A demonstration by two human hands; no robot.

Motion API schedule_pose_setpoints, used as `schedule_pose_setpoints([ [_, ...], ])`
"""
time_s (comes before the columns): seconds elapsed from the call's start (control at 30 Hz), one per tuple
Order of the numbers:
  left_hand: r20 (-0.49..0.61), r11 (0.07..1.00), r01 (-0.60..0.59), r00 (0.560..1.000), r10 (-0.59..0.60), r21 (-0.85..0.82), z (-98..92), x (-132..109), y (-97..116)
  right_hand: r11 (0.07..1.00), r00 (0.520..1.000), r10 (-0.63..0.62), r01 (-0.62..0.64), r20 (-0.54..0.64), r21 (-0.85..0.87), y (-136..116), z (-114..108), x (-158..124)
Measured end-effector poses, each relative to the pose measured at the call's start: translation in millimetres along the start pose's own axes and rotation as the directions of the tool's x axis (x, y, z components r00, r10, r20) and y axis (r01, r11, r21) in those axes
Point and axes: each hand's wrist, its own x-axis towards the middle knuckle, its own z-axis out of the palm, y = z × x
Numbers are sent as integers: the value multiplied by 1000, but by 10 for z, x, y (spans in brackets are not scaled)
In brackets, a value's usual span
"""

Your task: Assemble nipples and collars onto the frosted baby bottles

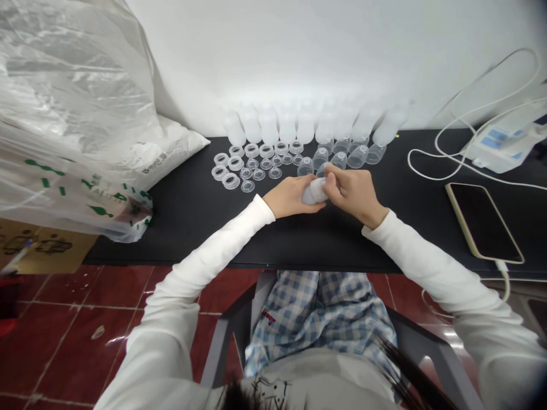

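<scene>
My left hand is wrapped around the body of a small frosted baby bottle, which is tilted, its top toward the right. At that top, the fingers of my right hand are closed on the white ring; they hide what sits in it. Just beyond my hands lie several clear dome caps. To their left are several white screw rings and clear silicone nipples. A row of white bottles stands at the back against the wall.
Big plastic bags cover the left end of the black table. A phone with a charging cable lies at the right, near a white power strip and loose white cables. A cardboard box sits at far left.
</scene>
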Motion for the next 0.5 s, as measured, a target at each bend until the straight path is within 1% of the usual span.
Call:
schedule_pose_setpoints([
  [0.07, 71, 997, 8, 997, -3, -73, -56, -6, 13, 998, 998, -55, 55, 13, 10, 12, -8, -8],
  [0.1, 93, 996, 14, 996, -5, -91, -74, -8, 17, 998, 998, -60, 60, 12, 13, 10, -4, -13],
  [0.17, 92, 998, 26, 996, -21, -62, -78, -9, 23, 1000, 1000, -17, 17, -9, -2, -10, 16, -22],
  [0.27, 11, 993, 50, 999, -52, 111, -5, -4, 29, 992, 992, 109, -112, -56, -54, -53, 58, -26],
  [0.33, -58, 973, 49, 998, -37, 225, 72, -1, 36, 981, 982, 171, -177, -77, -83, -72, 79, -24],
  [0.43, -123, 940, 23, 992, 20, 339, 146, -13, 58, 976, 978, 195, -201, -77, -88, -73, 89, -20],
  [0.5, -142, 931, 20, 989, 34, 363, 122, -48, 60, 982, 983, 176, -179, -42, -55, -54, 81, -25],
])
